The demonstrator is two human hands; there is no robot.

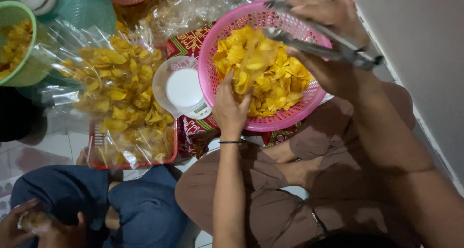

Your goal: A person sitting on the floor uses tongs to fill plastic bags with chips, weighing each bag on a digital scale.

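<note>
A pink plastic basket (212,40) heaped with yellow chips (280,84) sits in front of my crossed legs. My left hand (231,108) holds up a small clear plastic bag (253,59) with chips in it, over the basket's near side. My right hand (333,11) grips metal tongs (314,40) above the basket, their tips at the bag's mouth.
A small white kitchen scale (182,88) stands left of the basket. Filled clear bags of chips (121,93) are piled on a red tray (96,151). A green basket (19,69) sits far left. Another person's knees and hands (29,224) are at lower left. A wall (420,45) runs along the right.
</note>
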